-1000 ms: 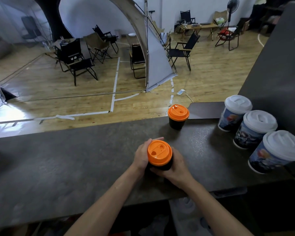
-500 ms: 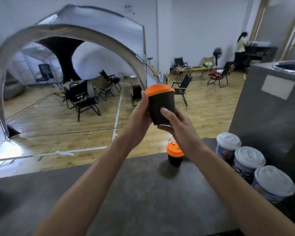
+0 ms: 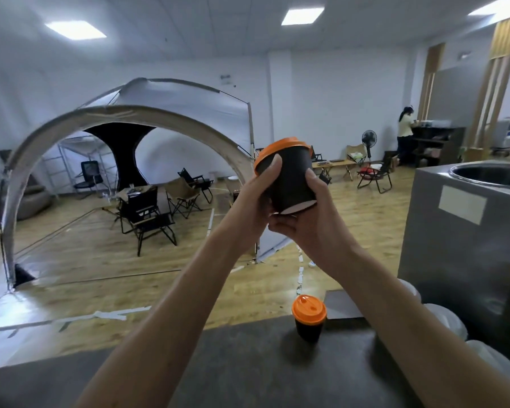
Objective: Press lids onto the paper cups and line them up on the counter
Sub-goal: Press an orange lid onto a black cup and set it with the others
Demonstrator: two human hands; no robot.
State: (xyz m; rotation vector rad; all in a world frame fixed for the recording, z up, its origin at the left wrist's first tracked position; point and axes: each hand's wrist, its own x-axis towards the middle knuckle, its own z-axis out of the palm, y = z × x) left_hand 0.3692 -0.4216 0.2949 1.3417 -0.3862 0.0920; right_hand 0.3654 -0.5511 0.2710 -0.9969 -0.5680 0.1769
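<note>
We face one big tent [image 3: 159, 113] on a wood floor [image 3: 86, 260]. Our dark desk [image 3: 248, 378] carries three white-lidded cups [image 3: 449, 319] at right and one orange-lidded black cup [image 3: 309, 319]. Our left hand [image 3: 253, 201] and right hand [image 3: 315, 228] grip a second cup [image 3: 295, 178], tilted, high above the desk.

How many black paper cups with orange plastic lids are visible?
2. One black cup is held up tilted by the left hand and right hand; the other black cup stands on the dark grey counter. More may hide behind the right forearm.

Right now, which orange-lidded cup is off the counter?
The tilted cup held up between left hand and right hand; the other cup stands upright on the counter.
</note>
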